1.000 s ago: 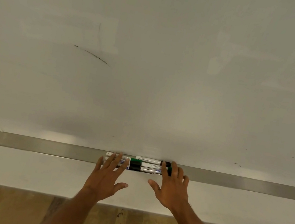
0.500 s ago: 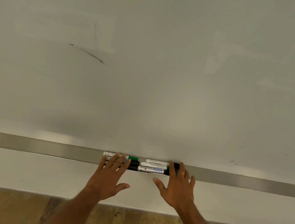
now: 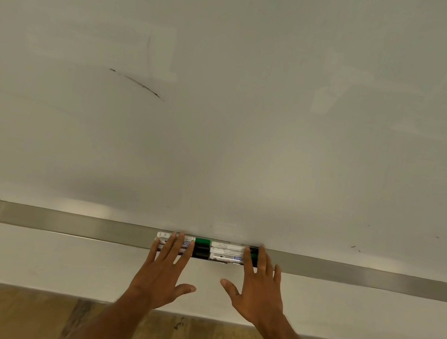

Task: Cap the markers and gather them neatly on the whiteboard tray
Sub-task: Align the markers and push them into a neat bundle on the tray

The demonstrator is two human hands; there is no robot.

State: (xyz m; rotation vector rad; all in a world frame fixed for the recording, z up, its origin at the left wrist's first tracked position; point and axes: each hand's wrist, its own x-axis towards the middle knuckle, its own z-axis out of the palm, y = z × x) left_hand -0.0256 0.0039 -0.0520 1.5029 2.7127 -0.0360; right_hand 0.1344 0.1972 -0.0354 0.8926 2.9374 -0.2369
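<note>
- The left hand (image 3: 164,275) reaches forward flat, fingers spread wide, fingertips lying on the left group of markers (image 3: 173,242).
- The right hand (image 3: 256,290) mirrors it, wide open, fingertips over the right group of markers (image 3: 227,252).
- Since a moment ago both groups sit squarer and closer, green and black caps (image 3: 201,247) meeting between the hands.
- All markers lie on the whiteboard tray (image 3: 57,221), below the whiteboard (image 3: 229,95).

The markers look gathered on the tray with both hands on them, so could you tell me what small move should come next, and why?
Probably lift both hands away. The markers lie capped, in two end-to-end groups, on the tray, with the left hand and right hand flat over the outer ends, fingers spread, gripping nothing.
</note>
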